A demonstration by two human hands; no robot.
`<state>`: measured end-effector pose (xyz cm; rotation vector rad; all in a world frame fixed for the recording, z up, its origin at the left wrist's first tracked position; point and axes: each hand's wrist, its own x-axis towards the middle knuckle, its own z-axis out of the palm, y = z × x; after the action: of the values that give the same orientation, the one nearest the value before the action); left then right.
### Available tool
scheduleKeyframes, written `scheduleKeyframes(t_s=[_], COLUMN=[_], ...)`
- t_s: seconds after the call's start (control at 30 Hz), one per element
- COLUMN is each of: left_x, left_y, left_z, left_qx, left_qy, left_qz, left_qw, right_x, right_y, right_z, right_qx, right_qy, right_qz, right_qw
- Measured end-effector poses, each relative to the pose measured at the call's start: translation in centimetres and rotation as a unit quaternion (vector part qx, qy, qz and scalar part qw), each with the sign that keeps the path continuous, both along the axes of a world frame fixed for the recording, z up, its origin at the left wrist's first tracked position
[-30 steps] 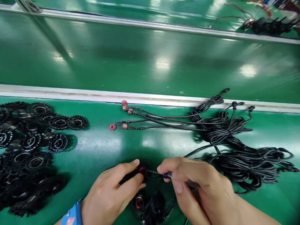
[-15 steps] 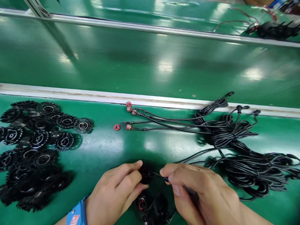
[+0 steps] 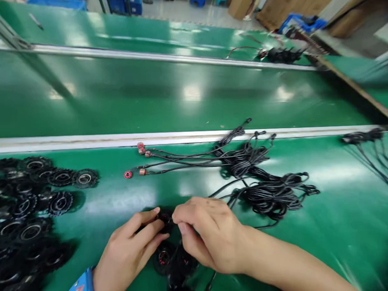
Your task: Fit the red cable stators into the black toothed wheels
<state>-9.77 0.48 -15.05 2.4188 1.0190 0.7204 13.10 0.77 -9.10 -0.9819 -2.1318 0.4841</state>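
Observation:
My left hand (image 3: pixel 130 245) is closed around the edge of a small black round motor part (image 3: pixel 165 218), with the fingertips on its left side. Against its right side is my right hand (image 3: pixel 213 234), thumb and forefinger pinched together. A slim tool with a thin shaft showed in that pinch a moment ago; the fingers now hide most of it. Just below lie more black motor parts (image 3: pixel 164 257), one with red windings inside, partly covered by my right hand. A blue band (image 3: pixel 81 287) is on my left wrist.
Black toothed wheel hubs (image 3: pixel 31 232) are piled at left. Red-and-copper stators (image 3: pixel 128 174) lie ahead on thin leads, joined to coiled black cables (image 3: pixel 272 193) at right. A white ledge (image 3: pixel 181 138) crosses behind them. More cables (image 3: pixel 365 136) lie far right.
The view has swung right and up, so the bench contents appear further left. My right hand has turned over and come in closer to the part; the tool's shaft is now mostly hidden.

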Motion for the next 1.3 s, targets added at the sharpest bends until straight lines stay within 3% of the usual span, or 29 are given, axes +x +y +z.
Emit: scheduleKeyframes(t_s=[0.1, 0.2, 0.3, 0.4, 0.5, 0.63, 0.73, 0.87, 1.13, 1.3], left_x=[-0.3, -0.8, -0.8, 0.6, 3.1, 5.1, 4.8, 3.6, 2.4, 5.0], left_y=[0.3, 0.6, 0.4, -1.3, -4.1, -6.3, -5.7, -4.3, -3.8, -4.0], left_z=[0.0, 0.1, 0.8, 1.4, 1.1, -0.4, -0.8, -0.1, 1.4, 1.5], left_qx=[0.013, 0.039, 0.077, 0.115, 0.149, 0.179, 0.186, 0.168, 0.151, 0.130], left_qy=[0.003, 0.020, 0.063, 0.120, 0.173, 0.217, 0.229, 0.247, 0.252, 0.223], left_qz=[-0.007, 0.009, 0.054, 0.039, 0.010, 0.006, 0.016, 0.038, -0.053, -0.123], left_qw=[1.000, 0.999, 0.994, 0.985, 0.974, 0.960, 0.956, 0.954, 0.954, 0.958], right_x=[2.0, 6.6, 12.8, 18.3, 21.2, 21.7, 21.7, 22.0, 21.1, 22.6], right_y=[-0.9, -3.2, -5.6, -6.7, -6.3, -4.9, -4.3, -5.4, -12.3, -18.2], right_z=[2.0, 4.2, 5.0, 4.0, 2.3, 1.1, 1.0, 1.1, 0.2, -0.1], right_qx=[0.009, 0.026, 0.012, -0.128, -0.214, -0.207, -0.186, -0.180, -0.185, -0.200], right_qy=[0.122, 0.159, -0.049, -0.258, -0.359, -0.440, -0.454, -0.433, -0.391, -0.370], right_qz=[-0.032, -0.158, -0.250, -0.229, -0.210, -0.196, -0.196, -0.183, -0.210, -0.266], right_qw=[0.992, 0.974, 0.967, 0.930, 0.884, 0.851, 0.849, 0.864, 0.877, 0.867])
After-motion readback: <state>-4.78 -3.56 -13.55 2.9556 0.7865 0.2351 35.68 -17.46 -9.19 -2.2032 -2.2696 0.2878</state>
